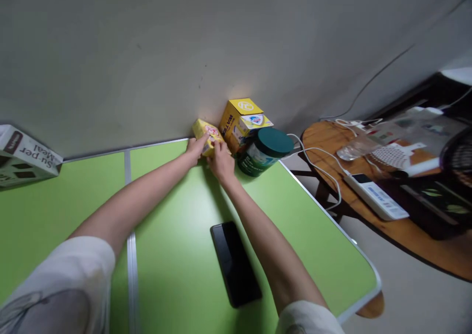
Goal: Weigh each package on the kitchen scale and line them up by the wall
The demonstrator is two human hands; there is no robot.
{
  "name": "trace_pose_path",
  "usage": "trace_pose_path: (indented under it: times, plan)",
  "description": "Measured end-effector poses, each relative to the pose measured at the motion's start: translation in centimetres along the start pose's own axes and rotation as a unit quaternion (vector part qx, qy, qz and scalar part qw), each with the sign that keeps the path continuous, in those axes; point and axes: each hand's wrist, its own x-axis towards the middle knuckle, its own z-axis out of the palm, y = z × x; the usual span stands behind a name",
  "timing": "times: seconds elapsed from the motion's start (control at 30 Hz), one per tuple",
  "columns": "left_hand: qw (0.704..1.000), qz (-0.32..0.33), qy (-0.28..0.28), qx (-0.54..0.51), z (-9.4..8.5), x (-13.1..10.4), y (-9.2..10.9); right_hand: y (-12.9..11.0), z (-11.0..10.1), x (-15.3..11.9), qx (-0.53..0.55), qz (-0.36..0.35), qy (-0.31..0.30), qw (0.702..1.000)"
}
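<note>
The left hand [196, 148] and right hand [222, 164] are clamping their fingers on the small yellow box [201, 127], already standing beside the larger yellow box [231, 123] but not yet being released.

The person wears a white short-sleeved shirt [79, 265] with a rounded grey print [61, 312] and thin dark lines; left hand [197, 148] and right hand [223, 164] are bare.

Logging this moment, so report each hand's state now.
Left hand: fingers on the small yellow box; grip unclear.
Right hand: fingers on the same box; grip unclear.
</note>
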Motion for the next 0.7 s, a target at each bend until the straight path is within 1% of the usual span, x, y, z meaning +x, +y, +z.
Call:
trace_pose_path:
  times: [0.03,0.1,0.17,0.23,0.27,0.3,0.33,0.37,0.43,0.47,0.5,0.57,0.6,0.63,0.67,0.7]
  plan:
    - [1.000,-0.015,0.004,-0.003,-0.1,0.2,0.2,-0.4,0.2,-0.7,0.002,-0.023,-0.010,1.000]
    - [0.999,-0.031,0.015,0.002,-1.0,-0.2,0.4,-0.7,0.2,-2.3,0.051,-0.050,-0.012,0.997]
    - [0.999,-0.034,0.022,-0.002,-3.0,-2.0,0.4,-0.5,-0.3,-3.9,0.129,-0.039,0.015,0.991]
    - [0.999,-0.029,0.012,-0.015,-6.1,-5.0,0.3,-0.2,-1.1,-5.5,0.188,-0.002,0.043,0.981]
    - [0.999,-0.025,0.000,-0.026,-8.0,-7.0,0.2,-0.3,-1.6,-6.5,0.218,0.017,0.037,0.975]
    - [0.999,-0.021,-0.013,-0.040,-10.1,-9.3,0.1,-0.8,-2.1,-7.6,0.260,0.028,0.011,0.965]
    - [0.998,-0.017,-0.027,-0.055,-12.3,-11.8,-0.1,-1.6,-2.5,-8.9,0.322,0.033,-0.028,0.946]
    - [0.996,-0.008,-0.043,-0.080,-14.5,-14.4,-0.2,-2.8,-2.9,-10.4,0.390,0.032,-0.074,0.918]
    - [0.994,0.014,-0.041,-0.097,-18.9,-20.0,-0.7,-6.2,-3.1,-14.1,0.499,0.014,-0.146,0.854]
    - [0.995,0.028,-0.026,-0.088,-20.9,-22.6,-1.1,-8.3,-3.0,-16.1,0.527,0.001,-0.162,0.834]
    - [0.997,0.041,-0.007,-0.071,-22.7,-25.1,-1.4,-10.5,-2.7,-18.1,0.546,-0.008,-0.171,0.820]
    - [0.997,0.059,0.025,-0.045,-26.0,-29.2,-2.4,-14.5,-1.7,-22.0,0.566,-0.019,-0.191,0.802]
    - [0.997,0.061,0.030,-0.047,-27.5,-30.7,-3.0,-16.2,-0.9,-23.7,0.567,-0.026,-0.206,0.797]
    - [0.996,0.057,0.025,-0.058,-28.9,-31.9,-3.7,-17.5,0.1,-25.2,0.559,-0.035,-0.221,0.798]
    - [0.996,0.049,0.016,-0.073,-30.2,-32.7,-4.5,-18.5,1.1,-26.5,0.541,-0.047,-0.231,0.808]
    - [0.996,0.040,0.008,-0.084,-31.3,-33.3,-5.4,-19.1,2.2,-27.6,0.510,-0.067,-0.235,0.824]
